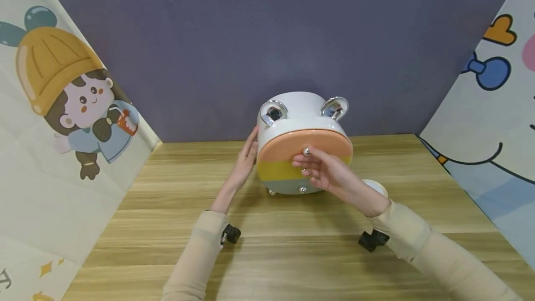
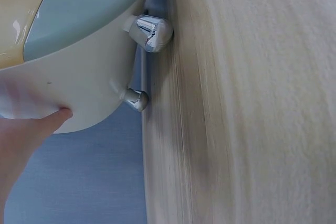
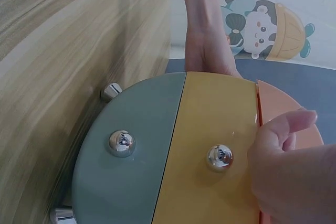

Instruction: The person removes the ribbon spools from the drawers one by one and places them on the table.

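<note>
A small rounded white drawer cabinet [image 1: 298,115] with chrome ears stands near the back wall. Its front has an orange drawer [image 1: 284,145] on top, a yellow drawer [image 3: 210,114] in the middle and a grey-green drawer [image 3: 131,108] below, with round chrome knobs. The orange front stands slightly proud of the yellow one in the right wrist view. My right hand [image 1: 334,175] pinches the top drawer's knob [image 1: 307,151] between thumb and fingers. With extended fingers, my left hand [image 1: 244,164] rests against the cabinet's left side; its thumb touches the white shell in the left wrist view.
Short chrome feet [image 2: 151,32] hold the cabinet above the wood-grain table [image 1: 284,254]. A round white object [image 1: 376,186] is partly hidden behind my right wrist. A dark wall [image 1: 251,41] rises behind, and printed panels [image 1: 25,166] flank the table.
</note>
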The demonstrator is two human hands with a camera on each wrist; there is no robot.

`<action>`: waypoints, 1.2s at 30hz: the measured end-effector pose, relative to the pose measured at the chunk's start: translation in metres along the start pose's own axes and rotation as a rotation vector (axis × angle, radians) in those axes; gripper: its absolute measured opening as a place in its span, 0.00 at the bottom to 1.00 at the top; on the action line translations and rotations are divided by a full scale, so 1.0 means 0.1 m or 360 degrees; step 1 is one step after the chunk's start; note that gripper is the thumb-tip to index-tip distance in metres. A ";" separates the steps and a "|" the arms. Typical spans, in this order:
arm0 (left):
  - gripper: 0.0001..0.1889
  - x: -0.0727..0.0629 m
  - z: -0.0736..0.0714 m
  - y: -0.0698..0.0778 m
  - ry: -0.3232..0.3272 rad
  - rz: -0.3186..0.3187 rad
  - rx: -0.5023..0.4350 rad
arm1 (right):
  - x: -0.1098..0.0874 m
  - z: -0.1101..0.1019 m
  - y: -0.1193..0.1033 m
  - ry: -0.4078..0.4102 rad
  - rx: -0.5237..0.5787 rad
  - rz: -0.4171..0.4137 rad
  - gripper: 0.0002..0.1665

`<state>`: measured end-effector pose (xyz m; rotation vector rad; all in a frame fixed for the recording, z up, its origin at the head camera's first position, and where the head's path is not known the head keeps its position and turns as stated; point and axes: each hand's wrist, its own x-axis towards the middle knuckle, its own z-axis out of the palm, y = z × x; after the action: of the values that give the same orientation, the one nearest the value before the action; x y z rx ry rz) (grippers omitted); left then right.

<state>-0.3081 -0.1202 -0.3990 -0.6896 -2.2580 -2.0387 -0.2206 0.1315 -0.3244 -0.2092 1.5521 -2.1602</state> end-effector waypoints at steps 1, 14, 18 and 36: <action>0.27 0.00 0.00 0.00 0.0003 0.0002 0.0000 | 0.00 0.00 0.00 0.0008 -0.0004 0.0003 0.23; 0.28 -0.10 0.03 0.23 -0.0039 -0.0056 -0.0047 | 0.01 -0.02 -0.02 0.0036 -0.0038 0.0015 0.23; 0.28 -0.12 0.02 0.23 -0.0037 -0.0059 -0.0044 | -0.03 -0.03 0.02 0.0042 -0.0059 0.0074 0.23; 0.27 -0.03 0.01 -0.08 0.0016 0.0015 -0.0058 | -0.08 -0.23 0.47 0.0130 0.0000 0.0273 0.25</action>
<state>-0.3084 -0.1209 -0.4079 -0.6898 -2.2133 -2.0791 -0.2089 0.1429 -0.3750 0.0129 1.5544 -2.0574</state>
